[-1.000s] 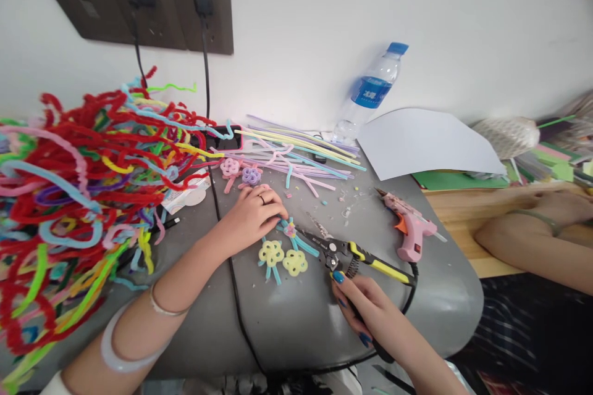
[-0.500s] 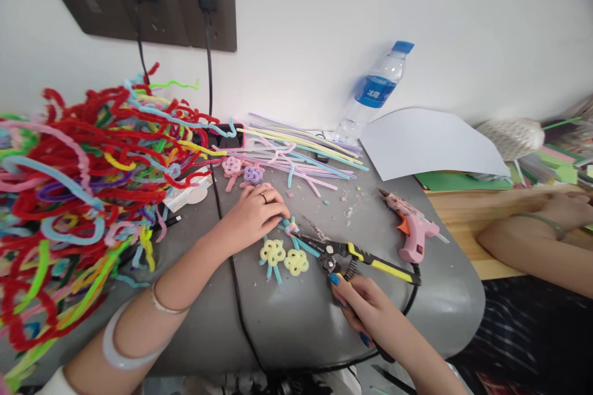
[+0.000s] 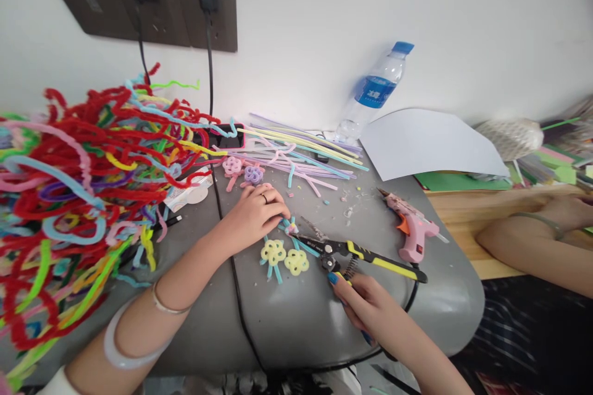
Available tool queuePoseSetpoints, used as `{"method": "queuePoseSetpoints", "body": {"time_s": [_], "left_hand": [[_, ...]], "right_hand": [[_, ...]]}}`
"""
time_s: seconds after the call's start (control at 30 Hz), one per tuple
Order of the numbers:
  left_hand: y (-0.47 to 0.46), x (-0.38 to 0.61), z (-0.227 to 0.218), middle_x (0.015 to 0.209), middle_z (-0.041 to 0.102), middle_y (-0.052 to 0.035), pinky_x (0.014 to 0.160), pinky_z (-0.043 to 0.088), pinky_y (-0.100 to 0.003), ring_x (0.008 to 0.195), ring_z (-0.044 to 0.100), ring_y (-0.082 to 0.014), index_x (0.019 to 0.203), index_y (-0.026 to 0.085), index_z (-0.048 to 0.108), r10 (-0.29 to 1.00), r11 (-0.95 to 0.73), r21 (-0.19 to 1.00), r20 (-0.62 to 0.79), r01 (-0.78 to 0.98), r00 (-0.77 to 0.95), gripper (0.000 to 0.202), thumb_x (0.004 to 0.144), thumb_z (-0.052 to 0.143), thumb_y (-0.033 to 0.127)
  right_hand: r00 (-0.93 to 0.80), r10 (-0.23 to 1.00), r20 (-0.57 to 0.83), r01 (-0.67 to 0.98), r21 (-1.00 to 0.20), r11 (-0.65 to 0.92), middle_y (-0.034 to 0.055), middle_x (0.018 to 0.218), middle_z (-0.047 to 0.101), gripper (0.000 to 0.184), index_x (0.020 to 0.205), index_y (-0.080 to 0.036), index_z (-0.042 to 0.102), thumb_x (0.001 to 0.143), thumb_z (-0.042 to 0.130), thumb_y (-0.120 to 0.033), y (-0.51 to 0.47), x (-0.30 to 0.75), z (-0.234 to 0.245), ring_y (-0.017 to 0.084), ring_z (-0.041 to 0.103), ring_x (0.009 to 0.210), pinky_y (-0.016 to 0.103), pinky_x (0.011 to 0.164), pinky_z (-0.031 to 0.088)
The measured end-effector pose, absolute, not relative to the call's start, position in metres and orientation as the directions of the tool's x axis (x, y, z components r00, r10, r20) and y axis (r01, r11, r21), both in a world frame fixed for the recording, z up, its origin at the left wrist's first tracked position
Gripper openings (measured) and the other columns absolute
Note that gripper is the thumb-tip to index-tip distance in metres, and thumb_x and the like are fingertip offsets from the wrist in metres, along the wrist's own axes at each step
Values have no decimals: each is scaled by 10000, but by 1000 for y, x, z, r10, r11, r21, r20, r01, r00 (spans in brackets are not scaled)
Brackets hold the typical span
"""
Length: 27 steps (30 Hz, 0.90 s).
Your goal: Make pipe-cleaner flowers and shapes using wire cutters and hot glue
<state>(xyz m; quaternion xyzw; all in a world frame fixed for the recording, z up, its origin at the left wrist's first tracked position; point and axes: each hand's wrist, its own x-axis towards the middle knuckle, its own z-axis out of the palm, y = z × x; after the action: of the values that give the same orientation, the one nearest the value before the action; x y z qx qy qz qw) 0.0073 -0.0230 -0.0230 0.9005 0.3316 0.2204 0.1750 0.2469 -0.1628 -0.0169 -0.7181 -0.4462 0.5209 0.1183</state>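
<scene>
My left hand (image 3: 254, 217) is closed, its fingertips pinching a small blue-and-pink pipe-cleaner piece (image 3: 291, 227) against the grey table. In my right hand (image 3: 365, 303), the near handle of black-and-yellow spring pliers (image 3: 330, 249) is gripped, while the far handle sticks out to the right with no fingers on it. The pliers' jaws are spread, their tips at the pinched piece. Just below lie two yellow pipe-cleaner flowers (image 3: 273, 252), with blue stems showing under the left one. A pink flower (image 3: 232, 165) and a purple flower (image 3: 253, 174) lie beyond my left hand.
A heap of mixed pipe cleaners (image 3: 69, 179) covers the left side. Straight pipe cleaners (image 3: 301, 148) lie along the wall. To the right are a pink glue gun (image 3: 412, 231), a leaning water bottle (image 3: 376, 91) and white paper (image 3: 430, 142). Another person's arm (image 3: 532, 237) rests far right.
The free far handle of the pliers has swung slightly outward to the right. My right hand has shifted only a little; my left hand stays in place.
</scene>
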Motion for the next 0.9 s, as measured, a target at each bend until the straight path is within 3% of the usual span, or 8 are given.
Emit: {"method": "queuePoseSetpoints", "body": {"time_s": [0.37,0.57,0.9], "left_hand": [[-23,7,-23,1021,683,-34,984,343,-410,1111,565,-229,940,233,701,673,-720,458,277,522,685,193,944,531,143],[-23,7,-25,1028,674,-34,1069,302,-432,1125,556,-222,952,232,691,676,-716,470,279,517,683,204,958,508,143],[-23,7,-22,1017,679,-43,1090,314,-457,1108,565,-226,956,232,694,679,-712,472,272,521,682,218,956,496,140]], "right_hand": [[18,745,-667,504,-638,-583,-67,453,370,570,612,-242,379,778,496,-774,-155,254,-13,93,333,407,218,365,324],[-37,722,-691,486,-643,-591,-76,442,357,559,626,-241,388,778,504,-766,-152,257,-14,87,298,407,206,356,330],[-38,705,-708,491,-628,-604,-84,436,361,533,673,-238,428,793,494,-753,-149,260,-14,91,312,394,205,370,355]]}}
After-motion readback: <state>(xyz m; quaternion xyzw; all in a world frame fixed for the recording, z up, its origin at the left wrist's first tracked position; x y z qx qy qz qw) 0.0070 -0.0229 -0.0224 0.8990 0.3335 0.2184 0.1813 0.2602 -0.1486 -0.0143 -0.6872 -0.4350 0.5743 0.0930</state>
